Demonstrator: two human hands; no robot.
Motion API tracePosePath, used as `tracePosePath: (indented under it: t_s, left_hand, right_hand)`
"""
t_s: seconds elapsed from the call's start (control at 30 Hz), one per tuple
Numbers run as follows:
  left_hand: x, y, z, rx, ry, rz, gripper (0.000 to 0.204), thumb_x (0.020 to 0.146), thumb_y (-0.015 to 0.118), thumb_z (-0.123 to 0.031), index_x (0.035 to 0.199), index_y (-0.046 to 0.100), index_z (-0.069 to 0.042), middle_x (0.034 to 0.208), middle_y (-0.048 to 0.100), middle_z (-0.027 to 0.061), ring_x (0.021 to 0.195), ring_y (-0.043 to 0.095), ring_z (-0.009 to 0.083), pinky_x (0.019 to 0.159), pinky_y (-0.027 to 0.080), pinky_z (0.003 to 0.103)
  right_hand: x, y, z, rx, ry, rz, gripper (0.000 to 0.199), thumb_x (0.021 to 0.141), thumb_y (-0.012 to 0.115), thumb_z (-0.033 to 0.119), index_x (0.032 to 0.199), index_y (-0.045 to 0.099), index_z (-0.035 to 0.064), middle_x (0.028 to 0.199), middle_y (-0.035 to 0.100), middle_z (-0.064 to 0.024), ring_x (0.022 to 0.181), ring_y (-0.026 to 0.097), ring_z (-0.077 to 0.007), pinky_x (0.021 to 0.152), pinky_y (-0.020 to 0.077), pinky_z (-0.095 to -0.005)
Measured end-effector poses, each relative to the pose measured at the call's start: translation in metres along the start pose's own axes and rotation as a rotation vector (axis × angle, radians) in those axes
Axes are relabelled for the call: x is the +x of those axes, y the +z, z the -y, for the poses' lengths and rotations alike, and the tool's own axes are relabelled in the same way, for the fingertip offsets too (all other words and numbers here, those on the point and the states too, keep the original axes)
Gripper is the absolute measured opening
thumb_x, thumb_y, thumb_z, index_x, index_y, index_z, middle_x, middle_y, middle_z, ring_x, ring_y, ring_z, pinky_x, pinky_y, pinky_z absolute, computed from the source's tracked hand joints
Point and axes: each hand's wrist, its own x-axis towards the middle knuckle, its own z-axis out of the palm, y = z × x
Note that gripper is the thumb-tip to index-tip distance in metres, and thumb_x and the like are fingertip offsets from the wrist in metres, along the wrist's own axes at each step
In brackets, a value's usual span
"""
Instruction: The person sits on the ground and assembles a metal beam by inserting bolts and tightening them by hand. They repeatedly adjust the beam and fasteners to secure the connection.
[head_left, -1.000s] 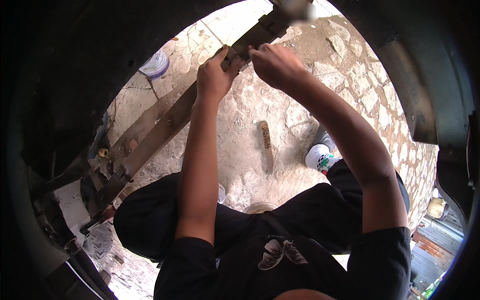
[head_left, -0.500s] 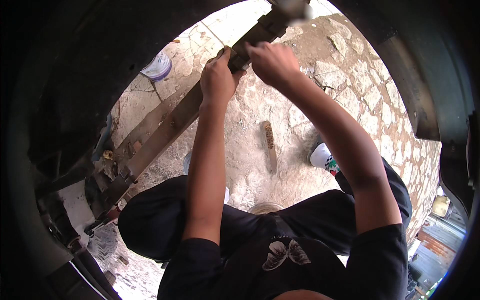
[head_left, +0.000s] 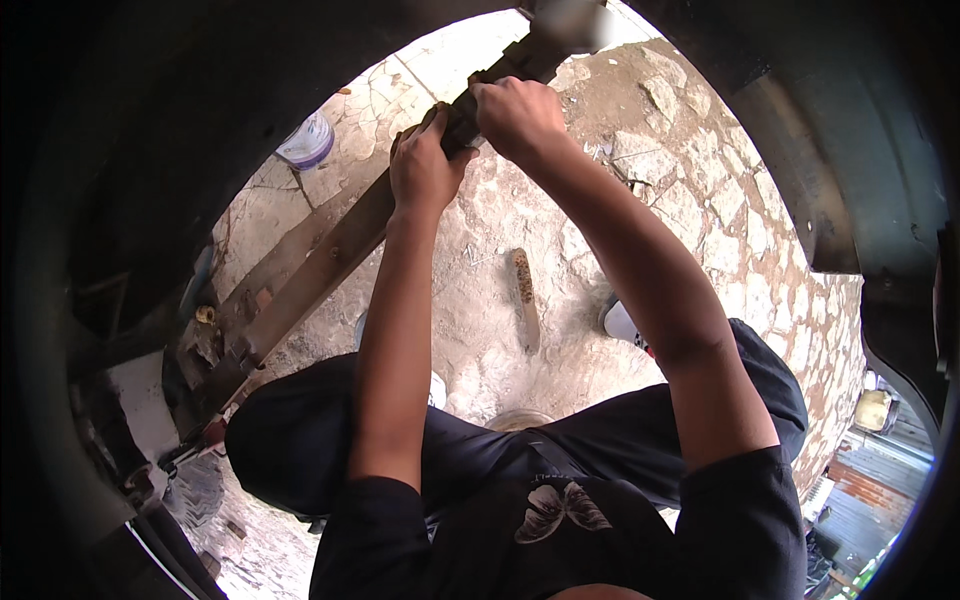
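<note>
A long dark metal bar [head_left: 330,240], flat like a leaf spring, runs slantwise from lower left to the top. My left hand [head_left: 425,170] is closed around it, thumb on the near side and fingers over the top. Just to the right, where a thicker blocky fitting [head_left: 465,125] sits on the bar, my right hand [head_left: 520,115] presses against it with curled fingers. The palm and fingertips of that hand are hidden, so anything inside it cannot be seen.
Dark vehicle-like bodywork [head_left: 840,110] arches around me. On the stony ground lies a narrow brush-like strip [head_left: 525,300] with a speckled brown end. A white and purple bucket [head_left: 308,142] stands at far left. Rusty corrugated sheet [head_left: 875,475] shows at lower right.
My right hand has shifted slightly left along the bar, its extended finger now curled in. My left hand keeps its hold. The whole view has shifted a little.
</note>
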Motion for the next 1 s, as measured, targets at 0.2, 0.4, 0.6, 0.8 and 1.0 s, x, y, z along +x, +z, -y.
tracePosePath:
  t_s: [0.2,0.4,0.6,0.8,1.0]
  left_hand:
    - [-0.003,-0.005,0.005,0.048,0.017,-0.034,0.073,0.079,0.087,-0.025,0.14,0.058,0.002,0.128,0.068,0.0217,0.117,0.066,0.0371,0.103,0.05,0.044]
    - [0.001,-0.01,-0.01,0.022,-0.044,0.057,0.072,0.077,0.088,-0.023,0.136,0.059,0.005,0.128,0.068,0.0211,0.117,0.066,0.0375,0.104,0.05,0.043]
    - [-0.007,0.002,0.006,0.034,0.094,-0.108,0.071,0.077,0.087,-0.023,0.136,0.059,0.006,0.131,0.066,0.0234,0.12,0.064,0.0391,0.106,0.048,0.044]
    - [0.005,0.001,-0.011,-0.015,0.004,-0.02,0.07,0.08,0.086,-0.03,0.135,0.061,0.003,0.125,0.069,0.0249,0.116,0.066,0.0387,0.105,0.048,0.045]
    - [-0.002,0.008,0.009,0.044,0.039,-0.142,0.068,0.081,0.085,-0.032,0.135,0.062,0.002,0.119,0.071,0.0256,0.112,0.067,0.0409,0.1,0.052,0.046]
  right_hand:
    - [-0.047,-0.003,0.001,0.033,-0.057,-0.031,0.03,0.104,0.043,0.019,0.112,0.07,0.0105,0.085,0.073,-0.0171,0.071,0.073,-0.0329,0.061,0.0586,-0.045]
    - [0.001,-0.016,0.011,0.021,-0.033,0.0,0.024,0.096,0.057,0.021,0.089,0.076,0.007,0.084,0.075,-0.0162,0.08,0.077,-0.0319,0.068,0.0602,-0.0427]
    - [-0.047,0.004,-0.002,0.147,-0.036,-0.134,0.026,0.099,0.044,0.015,0.103,0.069,0.008,0.089,0.073,-0.0189,0.08,0.074,-0.0368,0.066,0.0583,-0.0507]
    - [-0.001,0.002,-0.002,0.073,0.043,-0.125,0.028,0.099,0.047,0.018,0.103,0.072,0.0061,0.088,0.074,-0.017,0.079,0.075,-0.0339,0.067,0.0595,-0.0463]
    - [-0.036,0.0,-0.002,0.088,-0.001,-0.126,0.025,0.097,0.052,0.018,0.103,0.073,0.0062,0.089,0.075,-0.0177,0.08,0.076,-0.0326,0.068,0.0597,-0.0451]
